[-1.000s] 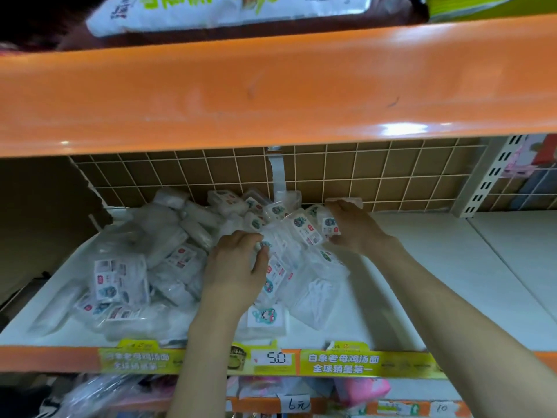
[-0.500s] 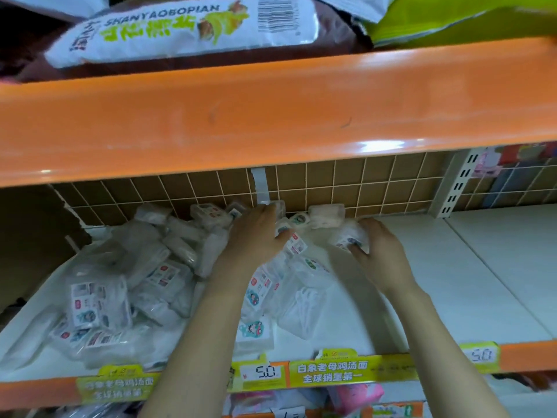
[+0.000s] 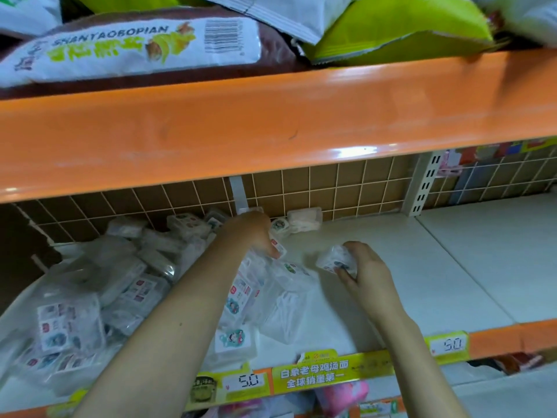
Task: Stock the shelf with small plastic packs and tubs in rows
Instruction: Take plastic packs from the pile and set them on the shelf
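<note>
Right hand (image 3: 366, 274) now withdrawn gripping small pack (image 3: 336, 260), left hand (image 3: 256, 233) pinching pack (image 3: 278, 247), bare shelf (image 3: 452, 267) rightward

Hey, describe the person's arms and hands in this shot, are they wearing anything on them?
Both forearms are bare as far as the frame shows: no sleeves, gloves, watch or bracelet in view. The left hand and right hand show no rings that I can make out, though the picture is slightly blurred. Fingernails look short and unpainted.

Left hand (image 3: 256, 233), right hand (image 3: 366, 268) curled.
</note>
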The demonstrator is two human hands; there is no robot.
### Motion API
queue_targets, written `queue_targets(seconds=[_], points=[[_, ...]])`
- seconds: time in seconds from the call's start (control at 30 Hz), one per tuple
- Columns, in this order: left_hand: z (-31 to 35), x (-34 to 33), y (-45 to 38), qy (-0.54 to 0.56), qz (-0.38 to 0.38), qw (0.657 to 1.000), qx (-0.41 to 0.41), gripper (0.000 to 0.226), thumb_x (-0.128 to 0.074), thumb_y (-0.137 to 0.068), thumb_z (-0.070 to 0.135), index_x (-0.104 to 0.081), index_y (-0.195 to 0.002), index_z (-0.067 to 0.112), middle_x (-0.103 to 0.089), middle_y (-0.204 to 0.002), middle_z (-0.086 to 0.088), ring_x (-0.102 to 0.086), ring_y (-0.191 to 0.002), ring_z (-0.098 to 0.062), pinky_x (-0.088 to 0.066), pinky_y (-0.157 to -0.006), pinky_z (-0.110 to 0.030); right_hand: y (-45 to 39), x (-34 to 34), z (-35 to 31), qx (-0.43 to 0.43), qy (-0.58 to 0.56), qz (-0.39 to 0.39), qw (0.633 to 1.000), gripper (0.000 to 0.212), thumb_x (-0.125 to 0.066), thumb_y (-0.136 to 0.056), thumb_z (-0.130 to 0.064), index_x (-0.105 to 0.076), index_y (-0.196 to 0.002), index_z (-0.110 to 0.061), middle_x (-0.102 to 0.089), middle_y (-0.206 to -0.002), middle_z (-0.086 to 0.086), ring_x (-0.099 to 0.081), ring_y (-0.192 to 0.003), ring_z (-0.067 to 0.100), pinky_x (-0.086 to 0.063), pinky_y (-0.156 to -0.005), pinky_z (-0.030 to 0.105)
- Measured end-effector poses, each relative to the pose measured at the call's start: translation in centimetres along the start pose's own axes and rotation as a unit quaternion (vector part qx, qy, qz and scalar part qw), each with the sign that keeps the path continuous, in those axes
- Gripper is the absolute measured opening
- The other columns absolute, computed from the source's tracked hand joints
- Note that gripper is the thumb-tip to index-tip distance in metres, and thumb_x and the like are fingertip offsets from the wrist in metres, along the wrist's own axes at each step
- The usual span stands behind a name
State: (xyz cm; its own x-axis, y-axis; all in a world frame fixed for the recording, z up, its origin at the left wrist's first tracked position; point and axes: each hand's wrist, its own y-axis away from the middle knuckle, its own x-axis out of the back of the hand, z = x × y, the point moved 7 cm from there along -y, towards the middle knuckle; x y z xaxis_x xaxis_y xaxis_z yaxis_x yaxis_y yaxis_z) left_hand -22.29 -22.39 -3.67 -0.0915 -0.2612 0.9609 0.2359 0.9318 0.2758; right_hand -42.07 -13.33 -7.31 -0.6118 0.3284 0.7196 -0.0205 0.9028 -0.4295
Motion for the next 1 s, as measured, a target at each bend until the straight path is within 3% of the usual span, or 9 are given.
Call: queue_targets(seconds=[0.13,0.27,0.37,0.47,0.57,0.67,0.77,1.0], points=[[-0.2,-0.2,-0.3,0.025,0.04,0.999,-0.022,0.066,-0.079,-0.068,0.047,-0.053,-0.119,0.012,-0.057,-0.113,-0.005,-0.056,-0.096,-0.02,-0.048,-0.081,-0.032,-0.2,0.2,0.2,-0.015,-0.008,0.009,1.0,0.037,-0.07,-0.078,-0.004,-0.058,-0.113,-0.004,-0.06,-0.11,0.013,-0.057,-0.1,0.034,-0.033,-0.072,0.024],[-0.4,0.4,0.0,0.075,0.105,0.991,-0.027,0.073,-0.08,-0.073,0.026,-0.043,-0.134,0.011,-0.046,-0.131,-0.01,-0.05,-0.116,-0.027,-0.045,-0.091,-0.035,-0.1,0.4,0.4,-0.029,-0.013,0.021,0.999,0.038,-0.069,-0.079,-0.004,-0.058,-0.114,-0.005,-0.06,-0.112,0.012,-0.056,-0.102,0.033,-0.032,-0.073,0.023],[0.0,1.3,1.0,0.137,0.159,0.976,-0.049,0.059,-0.074,-0.079,0.02,-0.045,-0.129,0.014,-0.045,-0.125,-0.009,-0.051,-0.111,-0.025,-0.042,-0.08,-0.029,0.1,0.4,0.5,-0.034,-0.012,0.029,0.999,0.038,-0.069,-0.079,-0.004,-0.058,-0.115,-0.005,-0.06,-0.112,0.012,-0.056,-0.102,0.033,-0.032,-0.073,0.022],[0.0,2.5,3.3,0.222,0.25,0.941,-0.051,0.045,-0.073,-0.08,0.019,-0.05,-0.119,0.013,-0.052,-0.116,-0.009,-0.055,-0.103,-0.024,-0.044,-0.078,-0.031,0.2,0.6,0.3,-0.034,-0.013,0.04,0.999,0.038,-0.07,-0.077,-0.003,-0.058,-0.114,-0.004,-0.061,-0.11,0.012,-0.056,-0.102,0.033,-0.029,-0.072,0.019],[0.4,2.4,6.8,0.307,0.352,0.882,-0.056,0.042,-0.074,-0.079,0.015,-0.053,-0.115,0.01,-0.056,-0.111,-0.008,-0.055,-0.097,-0.02,-0.045,-0.078,-0.03,0.4,0.9,0.1,-0.035,-0.011,0.051,0.998,0.038,-0.071,-0.076,-0.002,-0.059,-0.112,-0.003,-0.062,-0.108,0.012,-0.057,-0.099,0.034,-0.029,-0.071,0.019],[1.3,1.3,9.7,0.356,0.433,0.824,-0.075,0.04,-0.075,-0.075,0.006,-0.056,-0.11,0.005,-0.056,-0.108,-0.008,-0.052,-0.095,-0.014,-0.04,-0.077,-0.014,0.9,1.2,-0.5,-0.034,-0.01,0.066,0.997,0.035,-0.073,-0.074,0.0,-0.06,-0.107,-0.004,-0.062,-0.101,0.012,-0.059,-0.092,0.035,-0.03,-0.066,0.02],[2.3,-0.1,11.0,0.393,0.457,0.794,-0.077,0.037,-0.073,-0.075,0.002,-0.057,-0.108,0.004,-0.051,-0.106,-0.004,-0.044,-0.095,-0.001,-0.029,-0.082,0.002,1.5,1.7,-0.7,-0.04,-0.016,0.073,0.996,0.034,-0.072,-0.073,0.001,-0.059,-0.105,-0.004,-0.061,-0.098,0.012,-0.058,-0.089,0.034,-0.028,-0.064,0.019],[3.4,-2.4,11.7,0.443,0.451,0.771,-0.076,0.027,-0.064,-0.081,0.016,-0.06,-0.107,0.009,-0.051,-0.107,0.001,-0.044,-0.099,0.004,-0.027,-0.088,0.001,3.5,3.2,-0.7,-0.064,-0.051,0.077,0.994,0.029,-0.069,-0.074,0.002,-0.052,-0.096,-0.01,-0.057,-0.089,0.004,-0.053,-0.078,0.025,-0.031,-0.063,0.022]])
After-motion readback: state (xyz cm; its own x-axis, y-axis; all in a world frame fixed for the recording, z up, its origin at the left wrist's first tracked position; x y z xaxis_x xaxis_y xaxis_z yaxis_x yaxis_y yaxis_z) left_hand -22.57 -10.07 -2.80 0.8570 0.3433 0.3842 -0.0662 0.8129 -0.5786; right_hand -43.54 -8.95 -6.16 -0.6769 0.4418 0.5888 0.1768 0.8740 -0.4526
